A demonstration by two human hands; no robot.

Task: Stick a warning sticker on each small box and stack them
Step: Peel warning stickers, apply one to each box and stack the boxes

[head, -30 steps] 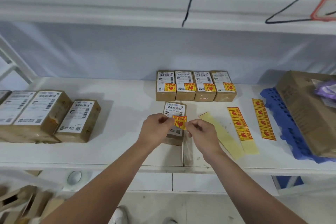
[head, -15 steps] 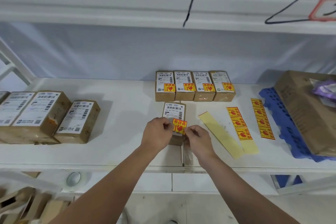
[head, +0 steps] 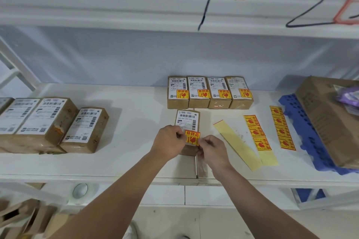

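Both hands are pinching one warning sticker (head: 192, 137) over the near end of a small box (head: 188, 122) lying mid-shelf: the left hand (head: 169, 142) is gripping its left edge, the right hand (head: 211, 150) its near right corner. Four stickered boxes (head: 209, 92) are sitting in a row just beyond. Sticker strips (head: 257, 132) are lying to the right on the white shelf (head: 136, 122).

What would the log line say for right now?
step: applying warning sticker | left hand: pinching sticker | right hand: pinching sticker | target: small box | row behind: stickered
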